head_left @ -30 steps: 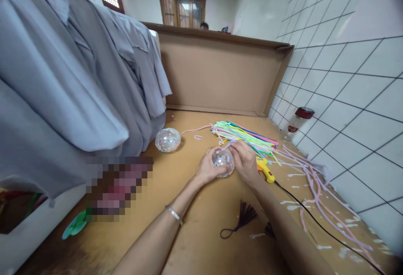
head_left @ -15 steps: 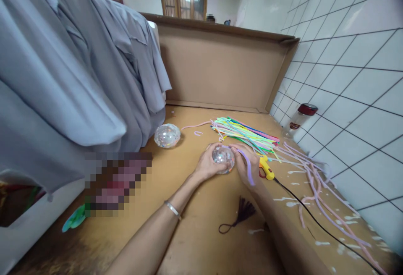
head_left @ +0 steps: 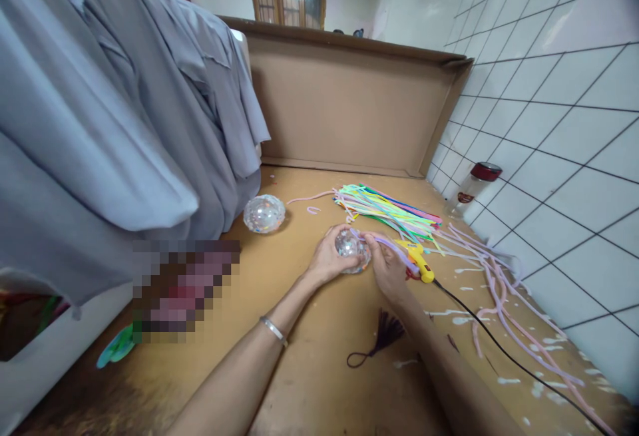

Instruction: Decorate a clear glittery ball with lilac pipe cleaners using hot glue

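Observation:
My left hand (head_left: 329,254) is closed around the side of a small clear faceted bowl (head_left: 351,247), thumb across its near side. A purple pipe cleaner (head_left: 394,247) has one end at the bowl's far rim. My right hand (head_left: 388,266) pinches this strip just right of the bowl, and its free end runs rightward over the hand. Whether the strip is stuck to the rim I cannot tell. Just beyond my right hand lies a yellow glue gun (head_left: 423,264), partly hidden. A dark tassel (head_left: 383,336) with a loop rests nearer to me.
Another clear bowl (head_left: 264,214) stands on the table to the left. Behind my hands lies a bundle of coloured pipe cleaners (head_left: 384,210). Loose pink and purple strands and a black cord (head_left: 479,329) run down the right. A red-lidded jar (head_left: 474,190) stands by the tiled wall.
My right hand has turned, and the purple strip's free end has swung from hanging downward to pointing right. The left hand keeps its hold on the bowl.

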### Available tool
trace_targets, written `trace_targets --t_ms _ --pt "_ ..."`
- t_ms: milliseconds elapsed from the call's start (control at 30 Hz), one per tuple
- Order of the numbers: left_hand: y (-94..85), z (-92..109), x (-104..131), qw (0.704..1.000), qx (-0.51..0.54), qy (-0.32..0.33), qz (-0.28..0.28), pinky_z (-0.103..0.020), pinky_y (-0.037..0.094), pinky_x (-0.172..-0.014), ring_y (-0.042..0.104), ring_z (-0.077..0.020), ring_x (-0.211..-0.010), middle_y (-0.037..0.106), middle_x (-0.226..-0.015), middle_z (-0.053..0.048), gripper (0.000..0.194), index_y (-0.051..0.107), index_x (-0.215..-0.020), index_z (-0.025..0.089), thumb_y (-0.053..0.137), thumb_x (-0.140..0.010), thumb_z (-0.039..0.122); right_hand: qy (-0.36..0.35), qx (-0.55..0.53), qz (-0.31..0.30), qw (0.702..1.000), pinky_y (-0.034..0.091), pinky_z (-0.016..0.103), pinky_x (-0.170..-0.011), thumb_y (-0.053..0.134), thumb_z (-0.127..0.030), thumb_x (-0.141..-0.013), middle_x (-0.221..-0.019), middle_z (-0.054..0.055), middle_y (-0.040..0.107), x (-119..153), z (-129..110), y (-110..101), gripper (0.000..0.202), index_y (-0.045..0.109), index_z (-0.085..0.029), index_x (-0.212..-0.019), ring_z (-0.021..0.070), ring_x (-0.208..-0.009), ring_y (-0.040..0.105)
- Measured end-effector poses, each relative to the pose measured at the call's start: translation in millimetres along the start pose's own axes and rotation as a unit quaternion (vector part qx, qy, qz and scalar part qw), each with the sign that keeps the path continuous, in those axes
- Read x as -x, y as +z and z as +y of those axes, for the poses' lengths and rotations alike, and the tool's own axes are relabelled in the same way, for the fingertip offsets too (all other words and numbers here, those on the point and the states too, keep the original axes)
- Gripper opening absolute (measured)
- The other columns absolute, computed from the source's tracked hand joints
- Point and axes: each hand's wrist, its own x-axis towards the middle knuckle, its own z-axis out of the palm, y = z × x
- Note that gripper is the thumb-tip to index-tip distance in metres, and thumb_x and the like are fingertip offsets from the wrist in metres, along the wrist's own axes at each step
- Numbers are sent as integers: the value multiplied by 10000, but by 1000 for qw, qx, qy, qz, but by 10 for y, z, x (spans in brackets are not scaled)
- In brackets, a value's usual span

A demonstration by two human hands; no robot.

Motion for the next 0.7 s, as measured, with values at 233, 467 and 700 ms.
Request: trace_targets --t_ms 233,467,700 --pt "-4 4 -2 1000 3 3 2 -380 484 -980 629 -240 -1053 647 -1142 -60 667 573 -1169 196 801 -544 230 15 5 7 1000 580 359 -804 525 -409 -932 -891 59 749 14 -15 19 280 726 -216 -906 211 -848 708" --pt "2 -7 -12 1000 8 4 1 -400 465 -1005 615 -254 -1086 637 -1177 -82 678 560 -1180 182 797 -547 244 -10 28 0 1000 568 343 -805 518 -357 -947 -897 52 747 21 -65 12 244 720 -221 -925 201 -868 702" --pt "-3 20 -10 1000 5 -1 4 -389 478 -997 624 -252 -1087 640 -1184 -78 662 570 -1162 185 798 -540 218 -21 49 0 999 568 328 -749 512 -352 -949 -824 44 727 26 -105 19 248 701 -223 -854 196 -818 696"
